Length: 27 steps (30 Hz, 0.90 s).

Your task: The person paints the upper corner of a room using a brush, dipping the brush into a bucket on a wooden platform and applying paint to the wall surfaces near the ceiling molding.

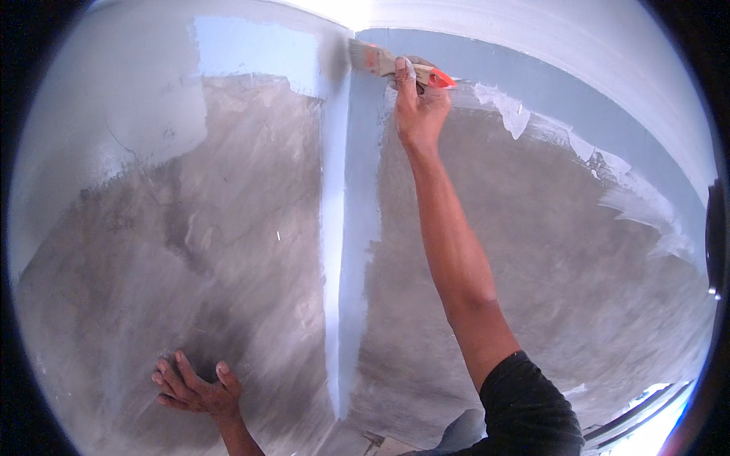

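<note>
High up, my right hand (421, 97) grips a flat paintbrush (385, 61) with a pale handle and an orange end. Its bristles point left and meet the inside corner close under the white ceiling. A light blue paint strip (353, 216) runs down both sides of that corner. Lower left, my left hand (199, 387) is held up with fingers spread in front of the bare grey plaster wall (245, 239). Whether its fingertips touch the wall is hard to tell. Whitish smears mark the fingers of both hands.
A blue band (547, 80) follows the top of the right wall (456, 188), with ragged white streaks (507, 111) beneath it. Pale paint (142, 102) covers the upper left wall. A bright opening with dark bars (639, 413) lies lower right, and a dark object (716, 239) stands at the right rim.
</note>
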Each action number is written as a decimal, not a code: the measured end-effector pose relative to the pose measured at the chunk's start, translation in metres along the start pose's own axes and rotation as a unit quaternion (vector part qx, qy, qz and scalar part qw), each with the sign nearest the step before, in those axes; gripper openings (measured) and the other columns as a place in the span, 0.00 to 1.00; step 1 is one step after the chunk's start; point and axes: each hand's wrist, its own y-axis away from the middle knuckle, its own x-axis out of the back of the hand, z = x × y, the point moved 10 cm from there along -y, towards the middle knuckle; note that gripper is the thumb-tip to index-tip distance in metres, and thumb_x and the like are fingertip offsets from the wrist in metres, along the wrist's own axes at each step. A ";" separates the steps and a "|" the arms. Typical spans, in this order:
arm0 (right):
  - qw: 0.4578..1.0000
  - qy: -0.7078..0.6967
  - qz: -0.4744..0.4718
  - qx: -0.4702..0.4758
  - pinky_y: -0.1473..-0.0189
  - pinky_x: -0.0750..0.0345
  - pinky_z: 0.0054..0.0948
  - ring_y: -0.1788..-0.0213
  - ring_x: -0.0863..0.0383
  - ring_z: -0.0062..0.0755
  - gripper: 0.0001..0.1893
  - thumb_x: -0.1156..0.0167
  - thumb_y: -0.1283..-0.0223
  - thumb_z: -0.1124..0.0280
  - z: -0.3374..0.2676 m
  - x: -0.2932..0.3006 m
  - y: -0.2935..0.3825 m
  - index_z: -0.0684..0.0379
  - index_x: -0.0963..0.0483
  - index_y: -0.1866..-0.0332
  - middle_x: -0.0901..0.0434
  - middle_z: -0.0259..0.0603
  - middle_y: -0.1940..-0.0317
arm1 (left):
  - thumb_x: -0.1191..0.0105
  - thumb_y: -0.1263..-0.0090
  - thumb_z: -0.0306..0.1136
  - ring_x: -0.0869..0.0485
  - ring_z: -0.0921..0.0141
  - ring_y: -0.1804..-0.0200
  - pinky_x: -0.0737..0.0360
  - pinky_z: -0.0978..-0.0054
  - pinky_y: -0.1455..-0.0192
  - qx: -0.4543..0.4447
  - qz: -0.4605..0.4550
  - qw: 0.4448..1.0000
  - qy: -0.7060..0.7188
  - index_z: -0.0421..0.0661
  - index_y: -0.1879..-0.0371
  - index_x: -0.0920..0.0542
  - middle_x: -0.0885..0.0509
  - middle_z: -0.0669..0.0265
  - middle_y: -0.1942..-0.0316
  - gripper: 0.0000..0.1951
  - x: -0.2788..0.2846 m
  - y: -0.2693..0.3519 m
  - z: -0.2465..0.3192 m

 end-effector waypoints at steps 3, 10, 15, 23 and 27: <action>0.993 0.058 -0.061 -0.083 0.74 0.31 0.22 0.75 0.30 0.16 0.14 0.42 0.37 0.63 0.024 -0.009 0.019 0.66 0.22 0.66 0.24 0.32 0.79 | 0.69 0.29 0.56 0.46 0.57 0.28 0.65 0.54 0.26 0.006 -0.004 1.000 0.002 0.42 0.40 0.31 0.37 0.54 0.35 0.31 -0.001 0.003 0.001; 0.998 0.039 -0.026 -0.042 0.70 0.30 0.20 0.73 0.29 0.17 0.13 0.42 0.36 0.64 0.008 0.004 0.029 0.66 0.21 0.66 0.23 0.33 0.79 | 0.68 0.29 0.56 0.46 0.57 0.28 0.66 0.55 0.26 0.013 -0.014 1.000 0.009 0.43 0.40 0.31 0.36 0.54 0.35 0.31 -0.001 0.009 0.001; 0.992 -0.098 -0.008 -0.076 0.69 0.30 0.19 0.72 0.29 0.17 0.12 0.42 0.36 0.66 -0.006 0.006 0.051 0.66 0.22 0.66 0.24 0.32 0.78 | 0.68 0.29 0.55 0.46 0.57 0.28 0.67 0.56 0.26 0.010 -0.005 1.000 0.010 0.43 0.39 0.31 0.36 0.54 0.35 0.30 0.001 0.015 -0.002; 0.977 -0.153 -0.060 -0.133 0.62 0.21 0.26 0.66 0.22 0.24 0.16 0.41 0.37 0.60 -0.003 -0.013 0.072 0.67 0.25 0.60 0.22 0.41 0.67 | 0.68 0.30 0.54 0.46 0.58 0.28 0.67 0.56 0.26 0.016 0.007 1.000 0.015 0.44 0.40 0.32 0.36 0.54 0.35 0.30 0.001 0.017 -0.003; 0.973 -0.134 -0.032 -0.186 0.63 0.21 0.26 0.66 0.22 0.24 0.17 0.42 0.36 0.61 0.032 0.001 0.063 0.68 0.25 0.60 0.22 0.41 0.67 | 0.68 0.29 0.55 0.46 0.58 0.28 0.67 0.56 0.26 0.007 -0.006 1.000 0.014 0.43 0.40 0.32 0.36 0.54 0.35 0.30 0.000 0.020 0.001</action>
